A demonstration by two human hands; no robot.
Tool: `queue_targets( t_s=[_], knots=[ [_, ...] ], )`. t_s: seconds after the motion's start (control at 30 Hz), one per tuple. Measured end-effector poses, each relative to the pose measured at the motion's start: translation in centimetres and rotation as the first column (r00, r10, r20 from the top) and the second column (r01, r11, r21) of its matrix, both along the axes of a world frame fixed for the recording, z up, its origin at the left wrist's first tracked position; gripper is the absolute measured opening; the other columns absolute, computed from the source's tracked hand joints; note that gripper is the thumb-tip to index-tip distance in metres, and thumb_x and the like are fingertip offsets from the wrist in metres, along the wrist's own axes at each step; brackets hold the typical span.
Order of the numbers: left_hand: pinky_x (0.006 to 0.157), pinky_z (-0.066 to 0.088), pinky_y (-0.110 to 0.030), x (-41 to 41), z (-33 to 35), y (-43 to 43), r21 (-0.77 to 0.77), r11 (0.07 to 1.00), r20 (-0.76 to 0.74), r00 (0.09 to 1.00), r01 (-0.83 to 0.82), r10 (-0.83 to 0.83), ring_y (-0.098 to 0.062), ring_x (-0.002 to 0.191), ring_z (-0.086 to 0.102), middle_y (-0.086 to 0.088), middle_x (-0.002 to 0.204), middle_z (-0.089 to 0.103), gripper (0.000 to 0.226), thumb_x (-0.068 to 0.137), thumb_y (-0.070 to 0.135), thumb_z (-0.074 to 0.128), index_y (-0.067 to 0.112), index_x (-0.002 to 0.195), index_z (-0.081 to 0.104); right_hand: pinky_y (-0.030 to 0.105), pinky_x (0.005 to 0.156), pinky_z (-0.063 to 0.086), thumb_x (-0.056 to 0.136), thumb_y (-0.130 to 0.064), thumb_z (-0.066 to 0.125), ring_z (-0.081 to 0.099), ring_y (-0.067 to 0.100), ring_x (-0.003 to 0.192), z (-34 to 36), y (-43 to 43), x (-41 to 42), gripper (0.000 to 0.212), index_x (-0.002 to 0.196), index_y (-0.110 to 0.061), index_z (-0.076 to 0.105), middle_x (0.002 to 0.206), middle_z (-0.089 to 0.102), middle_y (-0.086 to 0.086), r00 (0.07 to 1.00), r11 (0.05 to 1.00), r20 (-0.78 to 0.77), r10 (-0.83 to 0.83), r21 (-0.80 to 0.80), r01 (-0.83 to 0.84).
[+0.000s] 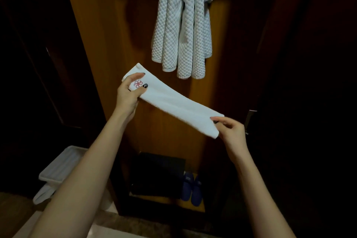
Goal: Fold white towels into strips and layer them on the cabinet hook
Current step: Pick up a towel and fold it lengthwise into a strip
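A white towel folded into a long strip [173,102] stretches between my hands, slanting down to the right in front of the wooden cabinet panel [92,25]. My left hand [128,93] pinches its upper left end beside a small red embroidered logo. My right hand [230,130] pinches the lower right end between thumb and fingers. Above, several waffle-textured white towels [181,31] hang in layered strips from the top of the panel; the hook itself is hidden behind them.
A white basket [58,168] stands on the floor at lower left with white cloth below it. A pair of dark blue slippers [191,187] and a dark flat object [158,174] sit on the cabinet's bottom shelf. Dark doors flank the panel.
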State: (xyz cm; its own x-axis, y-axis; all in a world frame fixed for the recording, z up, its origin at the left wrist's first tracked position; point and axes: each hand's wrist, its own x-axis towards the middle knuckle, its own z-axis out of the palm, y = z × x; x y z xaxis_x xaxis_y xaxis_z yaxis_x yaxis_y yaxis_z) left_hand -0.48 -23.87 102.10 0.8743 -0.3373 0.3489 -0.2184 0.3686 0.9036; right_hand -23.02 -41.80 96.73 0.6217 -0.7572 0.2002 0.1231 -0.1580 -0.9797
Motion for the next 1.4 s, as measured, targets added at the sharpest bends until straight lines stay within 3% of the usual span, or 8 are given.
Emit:
queue_targets(
  t_s=[0.13,0.3,0.43,0.57,0.73,0.97,1.2,1.4],
  knots=[
    [0.074,0.054,-0.018,1.9,3.1,-0.3,-0.025,0.999,-0.016,1.000,0.025,-0.025,-0.018,0.106,0.064,-0.005,0.124,0.058,0.034,0.084,-0.009,0.064,0.017,0.104,0.073,0.018,0.053,0.042,0.086,0.007,0.054,0.054,0.006,0.059,5.5,-3.3,2.8,0.027,0.098,-0.008,0.073,0.078,0.063,0.005,0.999,0.998,0.026,0.032,-0.059,-0.030],
    [0.071,0.054,-0.016,5.0,9.0,-1.4,-0.081,0.996,0.014,0.999,0.046,-0.045,-0.014,0.101,0.063,0.001,0.120,0.060,0.044,0.087,-0.008,0.060,0.022,0.120,0.066,0.038,0.070,0.048,0.082,-0.003,0.068,0.060,0.019,0.082,13.4,-7.0,6.6,0.024,0.102,-0.016,0.070,0.107,0.062,0.007,0.990,0.972,0.000,0.142,-0.190,-0.140],
    [0.067,0.054,-0.017,7.9,14.8,-2.3,-0.106,0.993,0.119,0.992,0.059,-0.046,-0.008,0.090,0.066,0.003,0.115,0.065,0.040,0.087,-0.006,0.062,0.026,0.109,0.071,0.041,0.070,0.054,0.083,-0.001,0.065,0.063,0.023,0.083,20.0,-9.3,9.3,0.026,0.101,-0.020,0.070,0.115,0.059,0.013,0.990,0.942,0.047,0.136,-0.315,-0.114],
    [0.057,0.049,-0.013,10.6,20.9,-3.2,-0.101,0.993,0.249,0.968,0.059,-0.033,0.000,0.070,0.064,0.004,0.099,0.068,0.030,0.087,-0.002,0.064,0.024,0.097,0.073,0.025,0.054,0.055,0.087,0.004,0.062,0.066,0.018,0.076,26.4,-10.9,12.0,0.021,0.096,-0.014,0.068,0.111,0.055,0.016,0.972,0.936,0.139,0.191,-0.325,-0.138],
    [0.065,0.054,-0.018,14.1,27.8,-5.0,-0.165,0.984,0.385,0.923,0.065,0.003,-0.007,0.079,0.066,0.007,0.087,0.071,0.032,0.086,-0.006,0.064,0.023,0.082,0.076,0.026,0.059,0.054,0.088,0.008,0.057,0.062,0.014,0.068,34.5,-12.9,15.4,0.023,0.105,-0.004,0.066,0.089,0.061,0.010,0.961,0.897,0.209,0.180,-0.436,-0.073],
    [0.064,0.054,-0.015,20.5,36.1,-6.7,0.076,0.973,0.476,0.850,0.217,-0.226,-0.004,0.083,0.070,0.012,0.095,0.075,0.031,0.088,0.000,0.063,0.027,0.099,0.075,0.029,0.061,0.060,0.090,0.009,0.052,0.068,0.013,0.072,43.4,-15.7,18.4,0.025,0.097,-0.008,0.070,0.087,0.068,0.006,0.897,0.921,0.323,0.301,-0.342,-0.186],
    [0.067,0.056,-0.017,24.4,40.7,-11.0,-0.083,0.943,0.454,0.855,0.321,-0.251,-0.008,0.085,0.071,-0.004,0.105,0.069,0.027,0.092,-0.002,0.057,0.014,0.112,0.066,0.022,0.063,0.057,0.092,0.006,0.050,0.068,0.011,0.069,47.2,-17.8,21.5,0.019,0.107,0.002,0.061,0.092,0.068,0.011,0.792,0.918,0.468,0.392,-0.252,-0.306],
    [0.080,0.057,-0.023,26.9,42.4,-14.0,-0.246,0.881,0.400,0.870,0.404,-0.287,-0.017,0.100,0.069,-0.013,0.114,0.067,0.028,0.090,-0.008,0.055,0.001,0.116,0.061,0.026,0.068,0.058,0.093,0.008,0.047,0.069,0.020,0.074,49.2,-19.0,24.0,0.013,0.103,0.005,0.055,0.093,0.064,0.018,0.594,0.846,0.674,0.441,-0.091,-0.525]
  ],
)
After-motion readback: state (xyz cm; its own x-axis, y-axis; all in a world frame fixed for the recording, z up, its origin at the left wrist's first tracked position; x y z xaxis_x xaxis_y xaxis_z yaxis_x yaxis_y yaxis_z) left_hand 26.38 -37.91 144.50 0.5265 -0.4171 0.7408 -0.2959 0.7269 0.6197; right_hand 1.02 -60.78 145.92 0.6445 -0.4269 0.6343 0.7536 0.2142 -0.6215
